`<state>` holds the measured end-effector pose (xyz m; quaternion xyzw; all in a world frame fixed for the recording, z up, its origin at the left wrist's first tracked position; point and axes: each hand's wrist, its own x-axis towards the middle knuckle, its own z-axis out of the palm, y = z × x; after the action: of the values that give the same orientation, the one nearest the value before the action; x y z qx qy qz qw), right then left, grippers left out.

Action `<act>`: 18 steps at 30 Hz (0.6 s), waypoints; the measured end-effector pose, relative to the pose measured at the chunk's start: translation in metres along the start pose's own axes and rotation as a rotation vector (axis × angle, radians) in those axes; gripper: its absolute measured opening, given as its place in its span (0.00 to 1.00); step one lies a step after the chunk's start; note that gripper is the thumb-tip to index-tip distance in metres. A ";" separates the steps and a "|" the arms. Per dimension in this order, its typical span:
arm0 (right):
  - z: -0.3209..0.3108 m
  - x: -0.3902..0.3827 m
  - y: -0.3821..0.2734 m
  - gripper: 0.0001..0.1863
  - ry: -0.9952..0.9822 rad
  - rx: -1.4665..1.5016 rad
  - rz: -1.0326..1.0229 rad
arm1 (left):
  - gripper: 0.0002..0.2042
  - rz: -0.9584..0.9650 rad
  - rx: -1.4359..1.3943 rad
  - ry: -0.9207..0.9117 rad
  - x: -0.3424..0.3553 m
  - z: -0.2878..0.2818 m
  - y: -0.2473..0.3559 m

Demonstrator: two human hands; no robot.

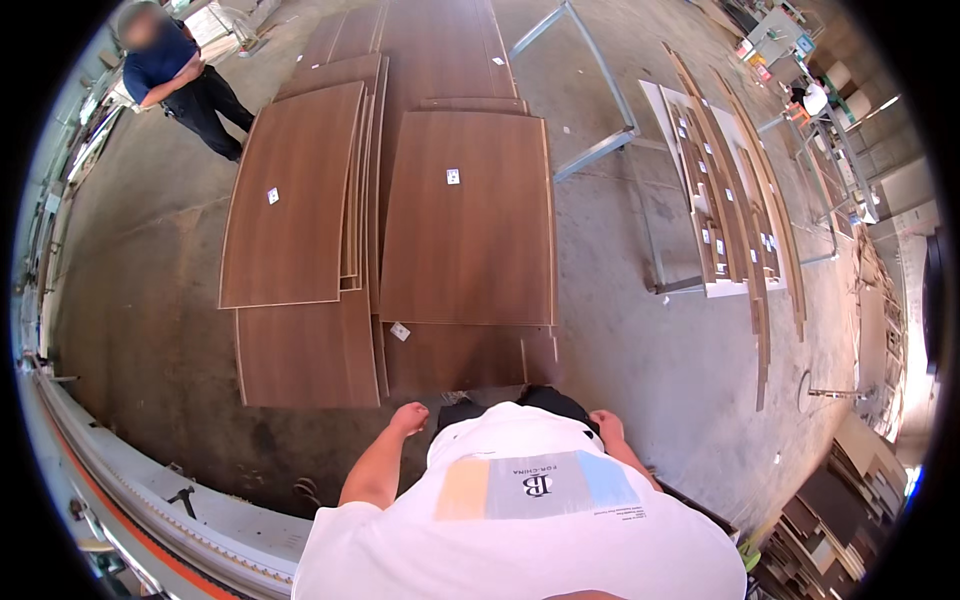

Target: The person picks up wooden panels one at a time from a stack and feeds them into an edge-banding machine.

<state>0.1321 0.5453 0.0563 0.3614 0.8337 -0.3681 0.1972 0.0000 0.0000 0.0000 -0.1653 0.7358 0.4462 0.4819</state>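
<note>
My left hand (410, 418) hangs beside my left hip, fingers loosely curled and nothing visible in it. At my other hip hangs my right hand (607, 424), also curled, seemingly bare. Neither hand touches the boards. In front of me lie stacks of brown wood-grain panels: a right stack with a large top panel (467, 225) bearing a small white label, and a left stack with a labelled top panel (292, 200). A lower panel (308, 350) sticks out toward me on the left. Another low panel (460, 357), with a white tag at its corner, lies nearest my legs.
A person (180, 75) stands at the far left, arms folded. Narrow labelled strips (745, 200) rest on a metal rack to the right, near a metal frame (600, 150). A long machine bed (190, 535) with a hammer (183, 499) runs along my left. Offcuts (825, 515) are piled behind right.
</note>
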 end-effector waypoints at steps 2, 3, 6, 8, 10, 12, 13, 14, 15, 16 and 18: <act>-0.021 0.027 -0.040 0.16 -0.076 -0.024 0.037 | 0.09 0.012 -0.145 0.029 0.005 0.011 0.025; -0.001 0.015 -0.042 0.16 -0.168 0.007 0.071 | 0.09 -0.079 -0.112 0.063 -0.031 0.004 0.010; -0.047 0.091 -0.074 0.15 -0.194 -0.045 -0.050 | 0.09 -0.026 -0.239 0.068 -0.001 0.040 0.054; -0.028 0.115 -0.098 0.15 -0.278 0.027 -0.034 | 0.09 -0.032 -0.210 0.129 -0.012 0.046 0.054; -0.042 0.151 -0.118 0.15 -0.334 0.079 -0.017 | 0.09 -0.080 -0.270 0.165 -0.016 0.086 0.071; -0.041 0.186 -0.133 0.16 -0.406 -0.211 -0.174 | 0.10 -0.134 -0.325 0.182 -0.017 0.125 0.079; -0.039 0.209 -0.134 0.16 -0.430 -0.204 -0.180 | 0.10 -0.142 -0.334 0.163 -0.009 0.150 0.086; -0.026 0.230 -0.130 0.16 -0.414 -0.142 -0.176 | 0.11 -0.143 -0.334 0.127 -0.009 0.173 0.084; -0.012 0.248 -0.129 0.17 -0.395 -0.077 -0.170 | 0.12 -0.142 -0.333 0.089 -0.005 0.191 0.087; -0.002 0.262 -0.132 0.17 -0.422 -0.069 -0.164 | 0.13 -0.118 -0.210 0.083 -0.004 0.208 0.101; 0.006 0.298 -0.153 0.19 -0.336 -0.119 -0.243 | 0.14 -0.034 -0.080 0.064 -0.011 0.243 0.140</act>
<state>-0.1788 0.6056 -0.0534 0.1795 0.8468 -0.3944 0.3083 0.0476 0.2733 0.0453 -0.2112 0.7295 0.4614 0.4586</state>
